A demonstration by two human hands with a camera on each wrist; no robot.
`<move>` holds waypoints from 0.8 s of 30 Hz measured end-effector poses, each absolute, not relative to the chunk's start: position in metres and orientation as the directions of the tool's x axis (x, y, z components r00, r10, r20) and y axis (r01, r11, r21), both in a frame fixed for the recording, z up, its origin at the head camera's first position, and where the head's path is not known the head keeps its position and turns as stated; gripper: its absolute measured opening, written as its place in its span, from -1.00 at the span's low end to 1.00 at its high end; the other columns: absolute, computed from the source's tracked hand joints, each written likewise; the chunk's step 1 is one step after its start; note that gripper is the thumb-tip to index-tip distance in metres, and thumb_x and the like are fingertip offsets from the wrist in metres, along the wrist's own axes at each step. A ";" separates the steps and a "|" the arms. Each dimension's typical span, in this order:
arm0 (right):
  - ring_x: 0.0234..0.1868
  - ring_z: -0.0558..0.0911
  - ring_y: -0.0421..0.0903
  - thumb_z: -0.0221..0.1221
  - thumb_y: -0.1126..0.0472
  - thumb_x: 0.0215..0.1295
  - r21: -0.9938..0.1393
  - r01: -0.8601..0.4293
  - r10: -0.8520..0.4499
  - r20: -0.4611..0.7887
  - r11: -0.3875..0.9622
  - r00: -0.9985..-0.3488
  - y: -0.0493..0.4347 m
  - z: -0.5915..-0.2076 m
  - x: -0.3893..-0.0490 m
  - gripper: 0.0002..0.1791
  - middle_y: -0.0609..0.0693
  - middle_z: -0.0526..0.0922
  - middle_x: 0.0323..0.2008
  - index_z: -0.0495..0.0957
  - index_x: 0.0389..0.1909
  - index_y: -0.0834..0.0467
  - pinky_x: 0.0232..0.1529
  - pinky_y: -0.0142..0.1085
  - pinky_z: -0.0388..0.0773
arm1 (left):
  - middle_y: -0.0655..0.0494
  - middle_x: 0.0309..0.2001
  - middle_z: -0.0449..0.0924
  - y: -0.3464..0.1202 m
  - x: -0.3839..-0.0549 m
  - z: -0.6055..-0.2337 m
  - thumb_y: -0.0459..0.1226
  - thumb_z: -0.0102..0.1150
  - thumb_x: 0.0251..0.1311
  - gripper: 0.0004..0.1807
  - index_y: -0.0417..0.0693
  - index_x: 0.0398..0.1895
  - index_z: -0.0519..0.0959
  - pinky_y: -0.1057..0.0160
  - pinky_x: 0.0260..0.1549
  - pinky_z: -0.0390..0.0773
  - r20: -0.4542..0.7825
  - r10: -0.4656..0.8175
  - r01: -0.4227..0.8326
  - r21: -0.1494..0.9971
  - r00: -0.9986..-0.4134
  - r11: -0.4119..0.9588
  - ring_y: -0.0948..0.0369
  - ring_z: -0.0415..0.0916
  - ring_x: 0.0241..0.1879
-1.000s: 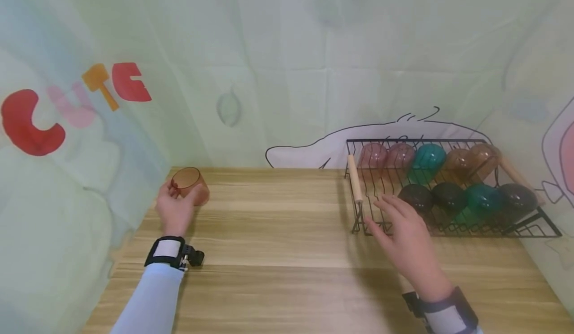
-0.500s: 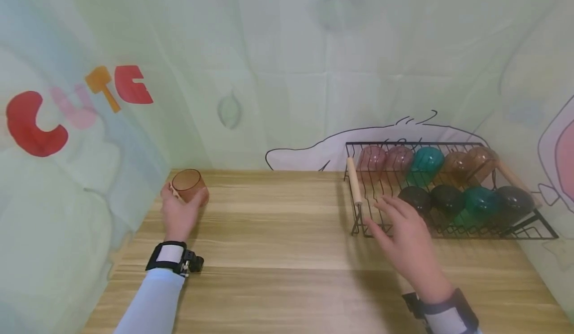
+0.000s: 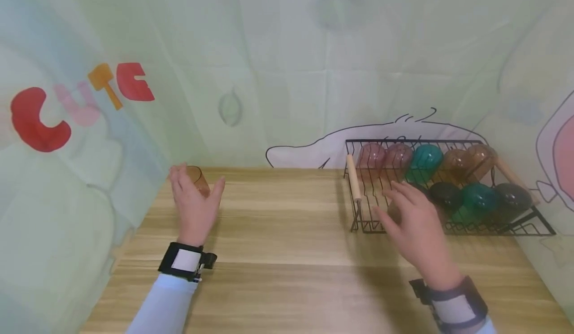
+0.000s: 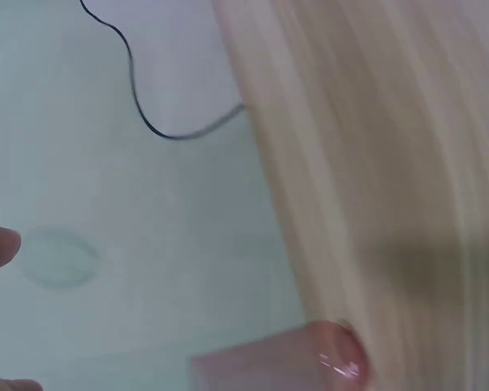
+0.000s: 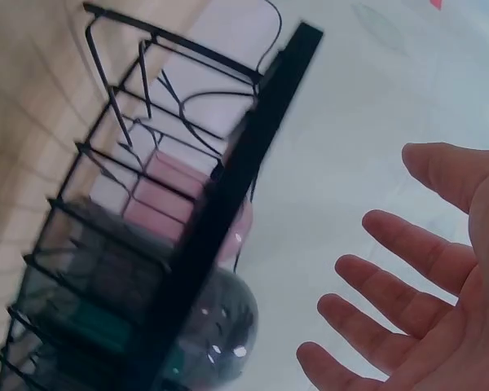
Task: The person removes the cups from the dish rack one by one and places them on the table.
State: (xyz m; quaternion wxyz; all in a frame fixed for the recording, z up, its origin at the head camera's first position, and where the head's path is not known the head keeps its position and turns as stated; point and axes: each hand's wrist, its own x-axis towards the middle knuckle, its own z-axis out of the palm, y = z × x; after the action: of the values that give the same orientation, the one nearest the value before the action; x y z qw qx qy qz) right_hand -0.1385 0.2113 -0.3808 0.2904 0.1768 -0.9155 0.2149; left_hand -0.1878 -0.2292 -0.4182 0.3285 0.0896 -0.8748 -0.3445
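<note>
Left hand [image 3: 196, 208], right hand [image 3: 418, 230], fingers parted! At ten o'clock, a stray left knuckle could topple that amber tumbler [image 3: 200, 180].

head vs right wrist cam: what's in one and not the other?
Only head: the left hand around the orange cup, and two amber cups in the back row of the rack.

Only right wrist: the palm side of the right hand, with all five fingers seen separately.

Both: the rack, holding pink, teal and dark cups; the right hand, seen from its back in head; and the table.
</note>
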 end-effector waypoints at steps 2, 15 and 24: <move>0.19 0.34 0.13 0.26 -0.04 0.13 -0.294 -0.433 -0.188 0.600 0.852 -0.777 0.215 -0.376 -0.141 -0.55 0.15 0.46 0.12 0.56 -0.05 0.16 0.13 0.10 0.25 | 0.01 0.45 -0.31 -0.218 -0.186 -0.412 0.17 0.18 0.06 0.00 -0.07 0.43 -0.05 0.05 0.27 -0.10 0.551 -0.332 0.119 0.628 -0.766 0.769 0.12 -0.37 0.39; 0.27 0.17 0.29 0.27 -0.13 0.10 -0.219 -0.387 -0.258 0.454 0.896 -0.853 0.237 -0.362 -0.157 -0.41 0.28 0.28 0.24 0.49 0.05 0.17 0.08 0.33 0.12 | -0.17 0.38 -0.02 -0.156 -0.164 -0.404 0.12 0.21 0.07 -0.09 -0.17 0.36 0.11 -0.13 0.25 -0.09 0.633 -0.033 0.334 0.451 -0.773 0.828 -0.08 -0.21 0.37; 0.31 0.05 0.34 0.35 -0.07 -0.02 -0.183 -0.333 -0.267 0.308 0.925 -0.913 0.245 -0.364 -0.161 -0.25 0.32 0.16 0.30 0.39 0.20 0.14 0.13 0.32 0.02 | -0.14 0.35 0.05 -0.123 -0.146 -0.418 0.16 0.17 0.08 -0.10 -0.14 0.37 0.13 -0.04 0.22 0.08 0.471 0.108 0.342 0.447 -0.876 0.826 0.00 -0.05 0.34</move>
State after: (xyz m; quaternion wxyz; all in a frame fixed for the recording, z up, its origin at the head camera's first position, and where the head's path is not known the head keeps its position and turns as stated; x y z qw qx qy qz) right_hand -0.1610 0.2450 -0.3642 0.1401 0.1544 -0.9711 0.1165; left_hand -0.1462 -0.1227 -0.4181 0.2182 -0.1208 -0.9304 -0.2687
